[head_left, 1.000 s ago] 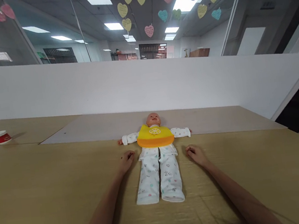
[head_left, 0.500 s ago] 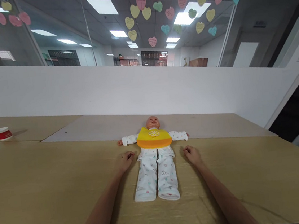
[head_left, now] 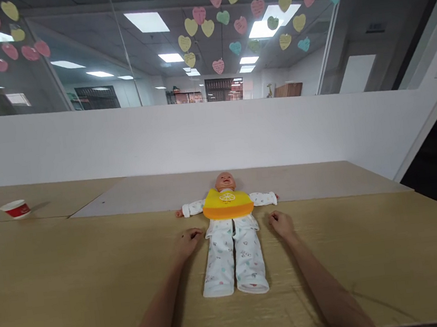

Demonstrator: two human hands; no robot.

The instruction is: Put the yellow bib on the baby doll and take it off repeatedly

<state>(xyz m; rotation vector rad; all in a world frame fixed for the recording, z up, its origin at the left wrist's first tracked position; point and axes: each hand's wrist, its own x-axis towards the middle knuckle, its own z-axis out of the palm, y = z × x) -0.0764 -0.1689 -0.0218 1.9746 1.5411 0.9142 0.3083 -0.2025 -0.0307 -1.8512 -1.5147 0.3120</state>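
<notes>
A baby doll [head_left: 225,180] lies on its back in the middle of the table, arms stretched out to both sides. It wears white patterned pyjamas [head_left: 249,255] and a yellow bib [head_left: 226,199] with an orange lower pocket and a white citrus-slice print. My left hand [head_left: 190,241] rests on the table beside the doll's left-hand side in view, fingers curled in, close to the pyjama top's hem. On the other side, my right hand [head_left: 281,223] lies on the tabletop with its fingers closed, a little apart from the doll. I see nothing held in either hand.
A red and white paper cup [head_left: 17,210] stands at the far left of the brown table [head_left: 78,287]. A grey panel [head_left: 304,182] runs along the back, before a white wall [head_left: 160,139]. Above is a glass window with heart-shaped notes [head_left: 240,25].
The view has tilted and shifted slightly, so the doll, cup and wall sit a bit differently in the picture. My hands stay curled beside the doll.
</notes>
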